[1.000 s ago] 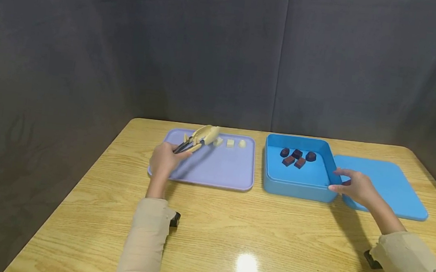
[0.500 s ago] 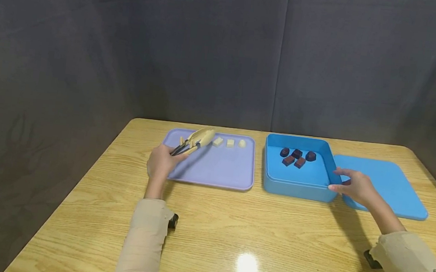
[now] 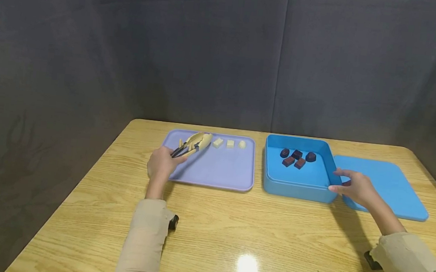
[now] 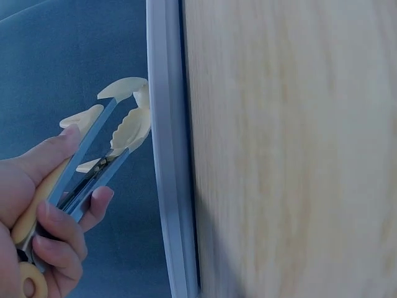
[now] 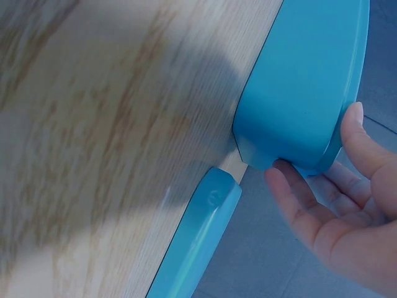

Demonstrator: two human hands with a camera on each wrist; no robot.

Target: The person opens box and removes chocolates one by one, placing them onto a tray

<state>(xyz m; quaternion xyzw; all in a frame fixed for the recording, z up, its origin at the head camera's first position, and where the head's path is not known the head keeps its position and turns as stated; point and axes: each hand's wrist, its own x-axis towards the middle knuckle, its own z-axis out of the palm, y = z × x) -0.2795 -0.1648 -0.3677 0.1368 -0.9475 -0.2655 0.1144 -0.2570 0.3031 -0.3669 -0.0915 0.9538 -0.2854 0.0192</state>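
Note:
My left hand [image 3: 161, 162] grips a pair of cream-headed tongs [image 3: 204, 140], its thumb on one arm and its fingers round the other. The scalloped tips hang low over the far part of the lilac tray [image 3: 218, 171], just left of a row of white chocolates [image 3: 230, 144]. In the left wrist view the tongs [image 4: 102, 175] have their tips close together beside the tray's rim [image 4: 162, 124]. My right hand [image 3: 358, 187] holds the front right corner of the blue box [image 3: 296, 190], thumb on the rim, fingers against the wall [image 5: 298, 81]. Several dark chocolates [image 3: 297, 154] lie in the box.
A flat blue lid [image 3: 388, 185] lies on the wooden table [image 3: 212, 233], right of the box and partly behind the right hand. Dark grey curtains [image 3: 211, 51] stand behind the table and at its sides.
My left hand has drawn slightly left and the tongs' tips have come down and left towards the tray. My right hand, the box and the dark chocolates have stayed in place.

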